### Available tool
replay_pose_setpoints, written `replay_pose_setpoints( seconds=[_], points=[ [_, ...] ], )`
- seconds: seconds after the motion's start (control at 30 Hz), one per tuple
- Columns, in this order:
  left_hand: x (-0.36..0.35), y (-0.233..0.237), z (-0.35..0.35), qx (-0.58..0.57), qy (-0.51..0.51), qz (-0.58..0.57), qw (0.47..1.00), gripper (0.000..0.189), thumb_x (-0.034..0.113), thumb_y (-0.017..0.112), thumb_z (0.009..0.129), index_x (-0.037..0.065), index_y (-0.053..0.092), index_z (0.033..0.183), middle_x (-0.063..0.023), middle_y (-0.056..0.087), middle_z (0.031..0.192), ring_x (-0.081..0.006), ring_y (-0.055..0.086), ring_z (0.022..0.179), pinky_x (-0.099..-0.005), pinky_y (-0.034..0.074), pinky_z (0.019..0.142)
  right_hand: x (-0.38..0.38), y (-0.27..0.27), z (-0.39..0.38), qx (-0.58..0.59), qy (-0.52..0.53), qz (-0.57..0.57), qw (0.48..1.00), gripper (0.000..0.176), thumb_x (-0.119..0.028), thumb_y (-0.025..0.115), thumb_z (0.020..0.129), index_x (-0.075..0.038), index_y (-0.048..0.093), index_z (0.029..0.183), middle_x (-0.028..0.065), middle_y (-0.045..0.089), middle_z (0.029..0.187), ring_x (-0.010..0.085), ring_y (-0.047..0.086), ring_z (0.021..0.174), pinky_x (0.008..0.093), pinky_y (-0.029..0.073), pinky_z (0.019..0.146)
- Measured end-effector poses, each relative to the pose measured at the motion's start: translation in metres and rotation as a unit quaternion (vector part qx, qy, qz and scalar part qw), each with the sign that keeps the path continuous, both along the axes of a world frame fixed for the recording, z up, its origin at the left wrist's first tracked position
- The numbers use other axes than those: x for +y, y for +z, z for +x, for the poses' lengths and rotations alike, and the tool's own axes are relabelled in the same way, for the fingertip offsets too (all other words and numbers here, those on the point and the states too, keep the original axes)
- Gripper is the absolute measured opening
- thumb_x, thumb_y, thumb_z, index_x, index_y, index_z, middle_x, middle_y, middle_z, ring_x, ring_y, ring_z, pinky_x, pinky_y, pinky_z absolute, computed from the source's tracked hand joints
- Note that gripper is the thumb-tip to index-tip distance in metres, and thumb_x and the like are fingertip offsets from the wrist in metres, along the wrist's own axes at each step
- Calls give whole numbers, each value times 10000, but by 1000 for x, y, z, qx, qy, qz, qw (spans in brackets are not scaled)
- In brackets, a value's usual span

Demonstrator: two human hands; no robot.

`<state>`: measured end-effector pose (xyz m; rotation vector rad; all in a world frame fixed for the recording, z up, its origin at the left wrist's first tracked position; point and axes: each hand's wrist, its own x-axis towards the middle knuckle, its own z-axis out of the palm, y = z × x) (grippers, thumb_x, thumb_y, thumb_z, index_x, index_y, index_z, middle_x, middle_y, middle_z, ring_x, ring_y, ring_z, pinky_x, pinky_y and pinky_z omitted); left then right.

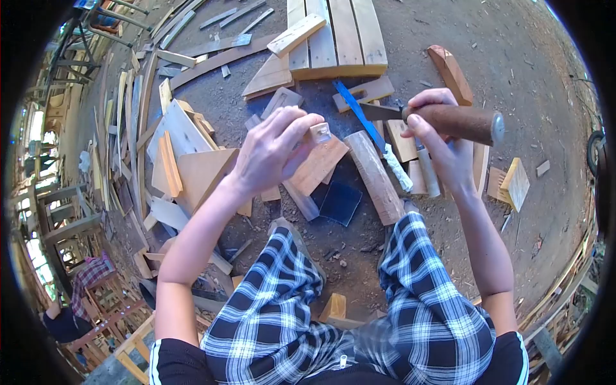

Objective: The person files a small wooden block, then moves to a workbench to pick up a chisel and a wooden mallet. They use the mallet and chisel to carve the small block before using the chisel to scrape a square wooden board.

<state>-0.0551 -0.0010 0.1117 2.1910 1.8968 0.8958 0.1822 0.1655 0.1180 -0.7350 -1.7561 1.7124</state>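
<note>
My left hand point(276, 147) is closed round a small pale wooden piece point(319, 133), whose end shows between thumb and fingers. My right hand point(443, 138) holds a tool with a thick brown wooden handle point(455, 122) and a dark flat blade point(381, 111) that points left, toward the left hand. The two hands are apart, raised above the ground. Below and between them lie a long blue strip point(359, 112) with a white-wrapped end point(398, 168), a rough wooden block point(375, 178) and a flat wooden board point(321, 163).
A slatted wooden platform point(338, 38) stands ahead. Scrap boards point(192, 163) and thin strips point(128, 122) lie at the left. A curved wooden piece point(451, 76) and a small block point(515, 184) are at the right. A dark square point(341, 203) lies between my feet.
</note>
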Motion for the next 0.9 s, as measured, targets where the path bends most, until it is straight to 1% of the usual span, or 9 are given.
replay_pose_setpoints(
  seconds=[0.13, 0.23, 0.3, 0.33, 0.43, 0.6, 0.7, 0.83, 0.9],
  points=[
    [-21, 2, 17, -78, 46, -78, 993, 365, 66, 689, 835, 15, 581, 1181, -141, 586, 1000, -279, 636, 818, -380, 522, 708, -4, -1, -2, -27, -12, 81, 996, 195, -182, 682, 850, -74, 605, 994, 26, 535, 1027, 123, 561, 977, 298, 485, 848],
    [-26, 2, 24, -87, 65, -86, 990, 325, 82, 669, 872, -3, 581, 1173, -139, 582, 990, -264, 630, 798, -362, 516, 688, -3, -3, -1, -32, 8, 120, 992, 182, -186, 685, 847, -85, 616, 982, 27, 539, 1020, 134, 564, 969, 311, 479, 855],
    [-27, -1, 27, -83, 71, -96, 989, 329, 92, 672, 875, -7, 582, 1175, -137, 581, 981, -256, 629, 790, -356, 516, 682, -4, -3, -2, -26, 10, 96, 995, 176, -188, 685, 848, -87, 620, 975, 26, 539, 1018, 132, 562, 969, 313, 479, 851],
    [-28, -2, 29, -77, 79, -103, 989, 334, 103, 675, 878, -11, 582, 1177, -134, 580, 971, -248, 629, 782, -350, 516, 677, -2, -3, -2, -20, 17, 146, 989, 174, -190, 690, 843, -87, 623, 966, 23, 543, 1012, 135, 570, 959, 314, 483, 844],
    [-29, -25, 28, -54, 89, -143, 984, 358, 128, 690, 872, -16, 589, 1184, -130, 579, 943, -232, 629, 759, -337, 518, 665, -4, 1, -3, -23, 22, 212, 977, 162, -186, 697, 834, -89, 631, 946, 18, 552, 998, 140, 586, 937, 317, 494, 824],
    [-37, -84, 27, -46, 182, -179, 966, 341, 171, 701, 855, 33, 631, 1159, -91, 598, 916, -233, 637, 749, -338, 527, 662, -6, 3, -6, -37, 42, 269, 962, 145, -169, 699, 817, -95, 645, 929, 24, 562, 983, 156, 611, 925, 321, 521, 784],
    [-37, -87, 36, 20, 179, -157, 971, 325, 188, 716, 834, 31, 645, 1110, -89, 576, 875, -243, 628, 737, -343, 524, 654, -9, -4, -9, -24, 53, 251, 966, 166, -188, 712, 814, -98, 654, 941, 30, 562, 990, 164, 615, 945, 321, 533, 790],
    [-37, -87, 39, -13, 199, -151, 968, 293, 194, 723, 821, 47, 664, 1067, -81, 565, 861, -246, 619, 732, -359, 515, 643, -14, -2, -14, -7, 61, 227, 972, 197, -223, 730, 812, -110, 667, 961, 32, 591, 995, 165, 628, 944, 325, 543, 802],
    [-35, -84, 40, -12, 200, -172, 964, 295, 210, 722, 816, 55, 670, 1063, -74, 565, 872, -245, 617, 787, -367, 520, 667, -17, 0, -16, -56, 80, 189, 977, 231, -257, 746, 808, -120, 677, 982, 29, 628, 999, 162, 642, 936, 325, 548, 820]
  ],
)
